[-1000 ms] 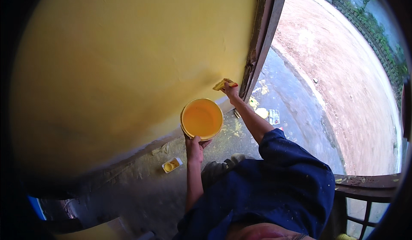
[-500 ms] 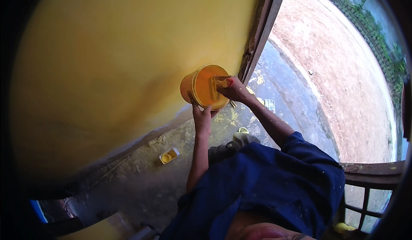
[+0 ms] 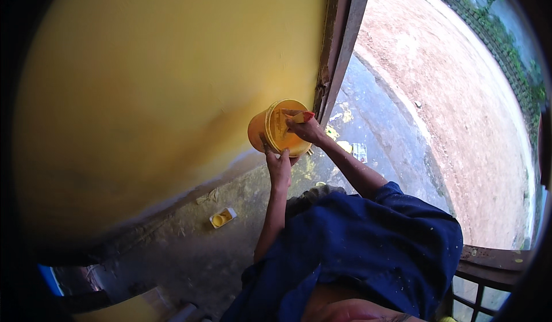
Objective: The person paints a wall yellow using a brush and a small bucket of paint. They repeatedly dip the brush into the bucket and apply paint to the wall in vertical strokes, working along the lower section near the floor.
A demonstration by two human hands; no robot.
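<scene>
My left hand [image 3: 280,166] grips the rim and side of a yellow-orange paint bucket [image 3: 258,133], fingers wrapped round its lower edge. The bucket is tilted so that its round opening faces me, and orange-yellow paint coats the inside. In my right hand [image 3: 309,131] is a paintbrush [image 3: 301,116] with a yellowish handle and a red end. Its head reaches into the bucket's mouth. Whether the bristles touch the inner wall or paint, I cannot tell.
A yellow wall [image 3: 190,63] rises on the left, ending at a brown door frame [image 3: 339,40]. A small white tub with yellow paint [image 3: 223,218] stands on the stained floor [image 3: 190,253]. Beyond the doorway lie a blue-grey slab [image 3: 385,120] and reddish ground [image 3: 443,92].
In the picture, the bucket and both hands sit slightly lower and further right, while the door frame has shifted left. The brush has moved leftward across the bucket's mouth.
</scene>
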